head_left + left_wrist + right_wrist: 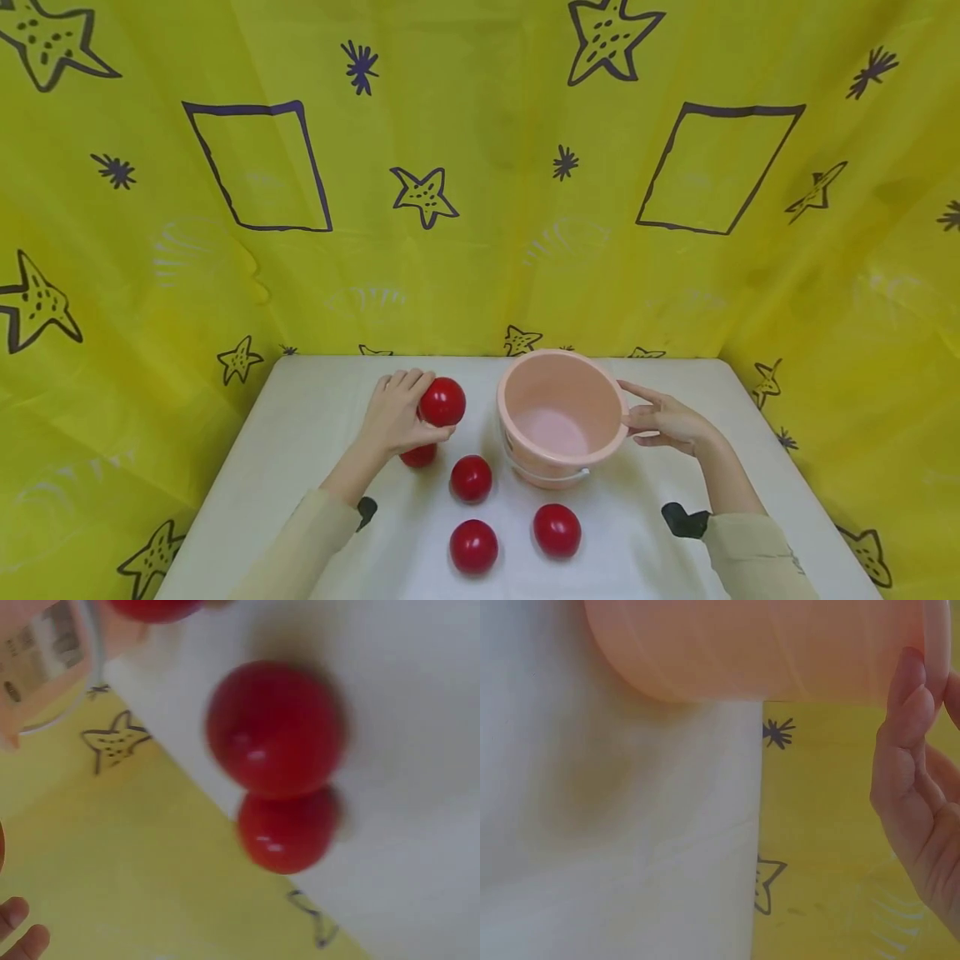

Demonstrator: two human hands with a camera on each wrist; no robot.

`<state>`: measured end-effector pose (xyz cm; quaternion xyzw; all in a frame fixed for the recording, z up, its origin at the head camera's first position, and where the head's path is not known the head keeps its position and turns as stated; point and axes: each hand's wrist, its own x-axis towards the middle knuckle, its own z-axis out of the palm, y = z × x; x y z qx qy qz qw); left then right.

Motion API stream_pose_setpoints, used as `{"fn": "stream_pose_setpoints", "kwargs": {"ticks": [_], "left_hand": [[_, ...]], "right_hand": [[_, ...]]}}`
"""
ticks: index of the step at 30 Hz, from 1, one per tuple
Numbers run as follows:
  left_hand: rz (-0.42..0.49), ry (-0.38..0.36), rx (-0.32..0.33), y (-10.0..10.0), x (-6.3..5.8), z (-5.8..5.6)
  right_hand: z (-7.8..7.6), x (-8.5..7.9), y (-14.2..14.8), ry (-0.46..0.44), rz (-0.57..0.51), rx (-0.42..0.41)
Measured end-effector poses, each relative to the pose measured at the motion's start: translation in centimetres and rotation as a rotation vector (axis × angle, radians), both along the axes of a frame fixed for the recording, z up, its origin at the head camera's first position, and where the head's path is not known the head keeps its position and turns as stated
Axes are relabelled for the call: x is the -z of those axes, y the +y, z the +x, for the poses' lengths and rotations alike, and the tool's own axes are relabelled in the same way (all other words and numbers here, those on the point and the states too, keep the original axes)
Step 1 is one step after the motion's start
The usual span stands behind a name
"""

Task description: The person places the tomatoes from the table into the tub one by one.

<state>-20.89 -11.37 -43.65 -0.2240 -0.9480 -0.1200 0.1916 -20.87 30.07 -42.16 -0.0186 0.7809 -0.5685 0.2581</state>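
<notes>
My left hand (393,414) grips a red ball (442,402) above the table, left of the bucket. Partly hidden below that hand is another red ball (418,456). Three more red balls, including one close to the bucket (471,478) and one near the front (473,547), lie on the tabletop. The pink bucket (528,461) stands upright, its mouth facing up and its inside bare, with a white handle hanging down in front. From the right side, my right hand (670,422) holds the bucket's rim, fingertips (909,671) at the lip in the right wrist view.
A white-covered table (315,396) lies under everything. Yellow curtains (465,283) printed with stars enclose its back and both sides, close to the table edge. Dark straps (684,521) show at both wrists.
</notes>
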Motion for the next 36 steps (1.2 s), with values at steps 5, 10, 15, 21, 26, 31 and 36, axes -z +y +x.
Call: {"fn": "stream_pose_setpoints", "kwargs": {"ticks": [5, 10, 15, 21, 26, 31, 36], "left_hand": [[-0.055, -0.026, 0.04, 3.4, -2.2, -2.1], [-0.116, -0.045, 0.092, 7.0, -2.7, -3.6], [-0.202, -0.051, 0.137, 10.5, -2.4, -4.4], [-0.352, -0.068, 0.221, 14.3, -2.0, -4.6], [-0.5, -0.058, 0.298, 16.8, -1.1, -4.8], [-0.578, -0.127, 0.301, 18.6, -0.1, -5.4], [-0.63, -0.254, 0.25, 19.7, 1.0, -5.7]], "right_hand": [[0.0, 0.0, -0.1, -0.003, 0.004, 0.0], [-0.1, 0.0, 0.0, -0.001, 0.013, 0.006], [-0.1, 0.0, 0.0, -0.006, 0.017, 0.014], [-0.1, -0.1, -0.2, -0.007, 0.033, 0.025], [-0.1, -0.1, -0.2, -0.002, 0.053, 0.031], [-0.3, 0.0, -0.2, -0.002, 0.059, 0.037], [-0.4, 0.0, -0.1, -0.012, 0.059, 0.041]]}}
